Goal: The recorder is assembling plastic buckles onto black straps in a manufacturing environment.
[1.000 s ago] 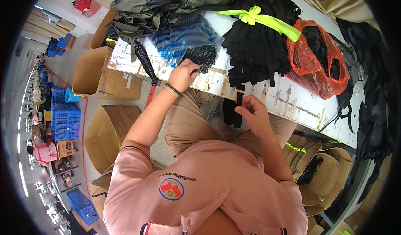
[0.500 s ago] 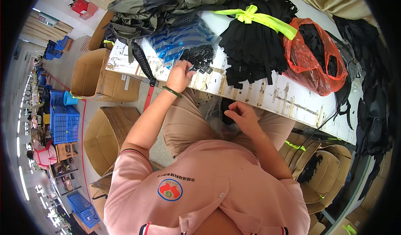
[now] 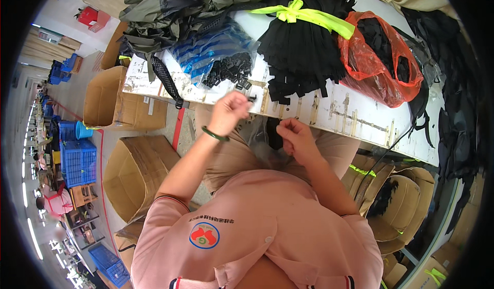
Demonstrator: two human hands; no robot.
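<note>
My left hand, with a dark green bangle on its wrist, is closed at the table's front edge. A small black plastic buckle shows at its fingertips. Just beyond lies a pile of black plastic buckles beside a clear bag with blue stripes. Over my lap my right hand is closed, thumb against fingers; whatever it may hold is hidden. Between the hands, below the table edge, hangs a clear plastic bag with something black in it.
On the worn white table lie a bundle of black straps tied with a neon-yellow band, a red plastic bag of black pieces, and dark green fabric. Cardboard boxes stand left and right of me.
My left hand has drawn back from the buckle pile toward me and to the right, a buckle at its fingertips. My right hand's fingers have closed together.
</note>
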